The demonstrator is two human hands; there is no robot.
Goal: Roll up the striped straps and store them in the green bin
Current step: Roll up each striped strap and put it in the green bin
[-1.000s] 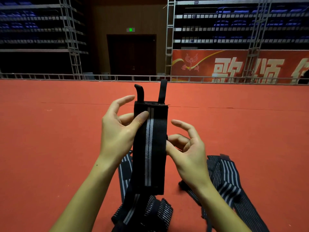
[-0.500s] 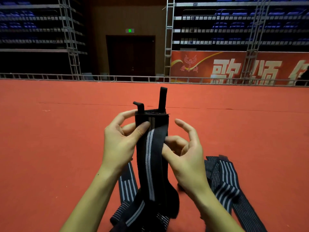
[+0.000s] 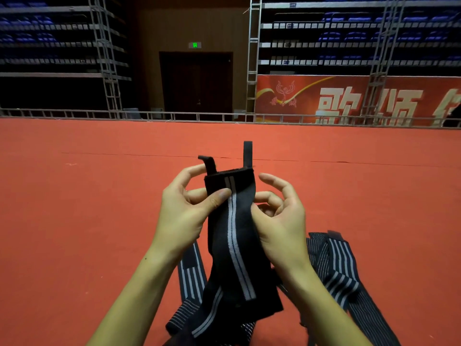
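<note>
two hands pinch one striped strap.

Two hands, left and right, one held strap, and a pile of straps I cannot count.

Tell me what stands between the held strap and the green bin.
Cannot say: no green bin shows in this view. Both the left hand and right hand already pinch the strap near its top, above the red floor, with nothing between grip and strap.
</note>
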